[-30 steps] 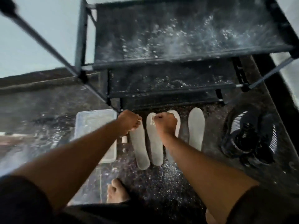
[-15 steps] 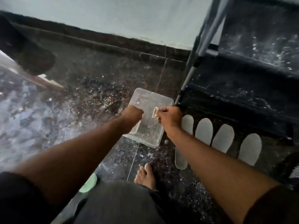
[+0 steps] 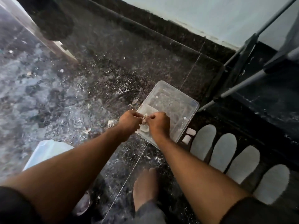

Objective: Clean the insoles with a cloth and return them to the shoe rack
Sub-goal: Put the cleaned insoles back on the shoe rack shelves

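Observation:
Over a clear plastic tub [image 3: 191, 102] on the dark floor, my left hand [image 3: 129, 121] and my right hand [image 3: 159, 125] are held close together. Both pinch a small pale wad of cloth [image 3: 144, 118] between them. Several grey insoles [image 3: 204, 141] lie side by side on the floor to the right, in front of the black shoe rack [image 3: 265, 88]. Neither hand touches the insoles.
Two small pale blocks [image 3: 188, 135] lie between the tub and the nearest insole. A pale plastic lid or bag [image 3: 47, 151] sits at lower left. My bare foot [image 3: 145, 186] stands on the speckled floor. The wall skirting runs along the top.
My view has swung left from the rack and insoles to the tub. Both hands have moved over the tub and come together on the cloth.

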Tool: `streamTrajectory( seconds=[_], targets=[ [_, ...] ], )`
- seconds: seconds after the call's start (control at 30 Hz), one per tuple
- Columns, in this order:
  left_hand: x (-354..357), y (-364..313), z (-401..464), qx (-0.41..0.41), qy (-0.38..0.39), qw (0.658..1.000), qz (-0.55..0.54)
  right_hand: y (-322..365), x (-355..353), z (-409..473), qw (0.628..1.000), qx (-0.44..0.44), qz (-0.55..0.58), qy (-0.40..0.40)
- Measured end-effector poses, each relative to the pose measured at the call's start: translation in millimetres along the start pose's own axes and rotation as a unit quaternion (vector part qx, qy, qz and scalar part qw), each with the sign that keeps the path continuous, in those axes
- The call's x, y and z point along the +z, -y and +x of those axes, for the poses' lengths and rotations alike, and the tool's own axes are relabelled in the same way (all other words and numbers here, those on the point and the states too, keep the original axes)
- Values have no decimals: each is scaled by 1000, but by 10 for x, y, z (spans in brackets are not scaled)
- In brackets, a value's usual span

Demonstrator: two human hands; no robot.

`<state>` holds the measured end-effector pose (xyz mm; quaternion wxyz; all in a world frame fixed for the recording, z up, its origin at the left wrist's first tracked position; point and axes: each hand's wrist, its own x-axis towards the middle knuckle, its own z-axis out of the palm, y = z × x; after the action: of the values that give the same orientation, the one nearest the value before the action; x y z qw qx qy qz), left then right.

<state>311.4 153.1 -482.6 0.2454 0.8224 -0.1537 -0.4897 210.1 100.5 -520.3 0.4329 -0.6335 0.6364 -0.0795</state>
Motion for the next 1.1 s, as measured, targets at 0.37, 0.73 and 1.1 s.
streamTrajectory(
  seconds=[0.37,0.73,1.1],
  targets=[
    [167,152,228,31,-67,996,43,17,67,105,977,-62,-204,-26],
    [731,-30,-51,65,-39,996,48,-381,-461,-64,982,-91,-116,-114],
    [1536,-378,-521,66,125,989,39,-1298,-1541,-256,985,59,12,-164]
  ],
)
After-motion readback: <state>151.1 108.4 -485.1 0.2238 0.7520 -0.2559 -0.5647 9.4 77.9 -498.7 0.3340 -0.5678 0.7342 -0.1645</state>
